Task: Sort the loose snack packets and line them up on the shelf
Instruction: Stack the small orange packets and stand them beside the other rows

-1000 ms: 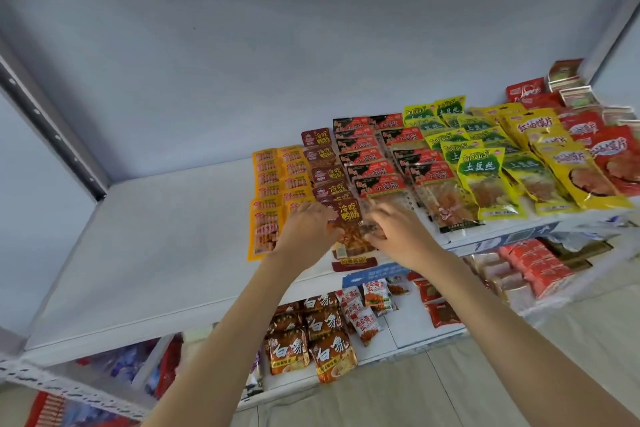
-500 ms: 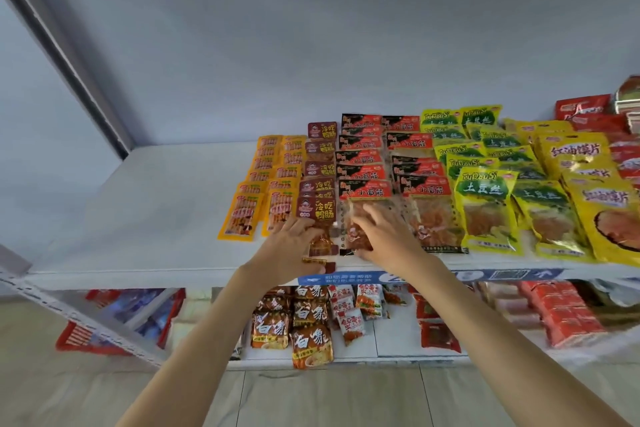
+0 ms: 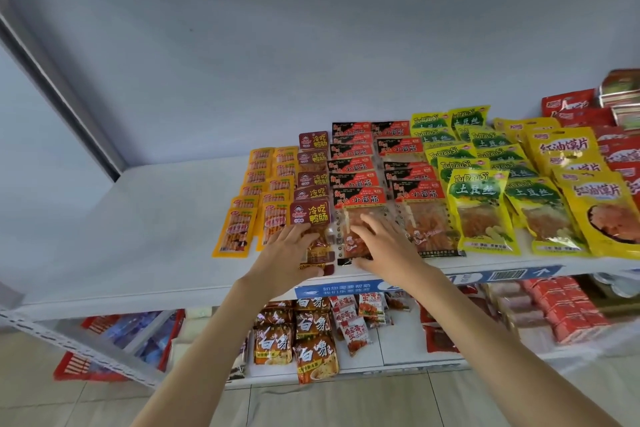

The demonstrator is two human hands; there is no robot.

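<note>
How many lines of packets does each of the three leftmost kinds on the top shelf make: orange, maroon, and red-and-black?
Orange packets: 2 lines
Maroon packets: 1 line
Red-and-black packets: 2 lines
Total: 5 lines

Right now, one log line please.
step: aligning front packets | left hand: on maroon packet | right hand: on red-header packet | shelf

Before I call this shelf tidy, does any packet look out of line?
Yes. The front maroon packet under the left hand overhangs the shelf edge, further forward than the orange rows. The clear red-topped packet beneath the right hand also juts forward.
</note>
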